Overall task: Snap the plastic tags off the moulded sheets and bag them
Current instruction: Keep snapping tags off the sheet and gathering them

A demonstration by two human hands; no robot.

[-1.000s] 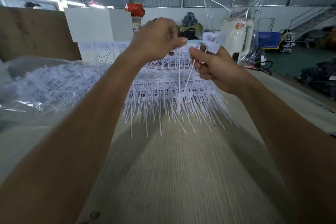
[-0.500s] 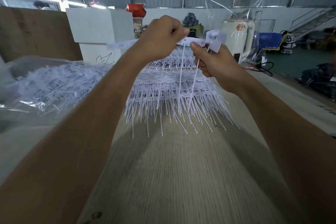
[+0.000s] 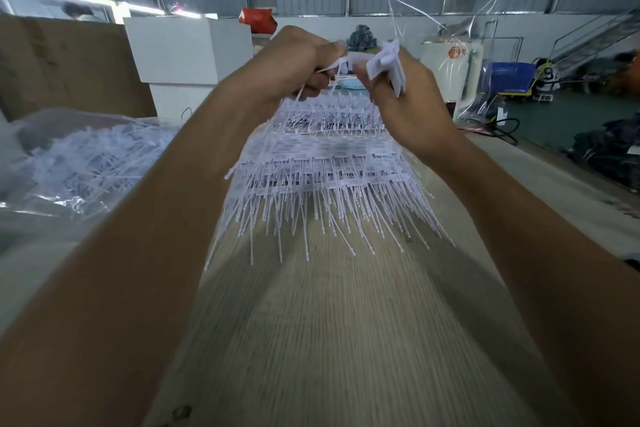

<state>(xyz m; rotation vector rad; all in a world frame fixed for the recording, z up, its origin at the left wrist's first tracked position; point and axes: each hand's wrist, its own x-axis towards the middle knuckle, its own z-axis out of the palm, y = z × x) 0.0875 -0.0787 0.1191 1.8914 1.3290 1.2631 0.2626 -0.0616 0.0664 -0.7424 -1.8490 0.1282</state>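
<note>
Both hands are raised above the table, close together. My left hand point(image 3: 294, 62) grips one end of a white moulded tag strip point(image 3: 349, 61), with thin tag tails hanging below its fingers. My right hand point(image 3: 401, 97) pinches a small bunch of snapped-off white tags point(image 3: 388, 62) at the strip's other end. Below and behind the hands, a stack of moulded tag sheets point(image 3: 329, 173) lies on the table, its thin white tails fanning toward me. A clear plastic bag point(image 3: 79, 163) holding loose white tags sits on the left.
The pale wooden table point(image 3: 329, 340) stretches toward me. A brown cardboard sheet point(image 3: 62, 69) and a white box point(image 3: 187, 48) stand at the back left. A clear empty bag point(image 3: 450, 17) rises behind my right hand. Floor clutter and a blue crate point(image 3: 507, 74) are at the right.
Both hands stay raised and have drawn closer together. The strip between them looks shorter, and the bunch of tags in my right hand has tilted.
</note>
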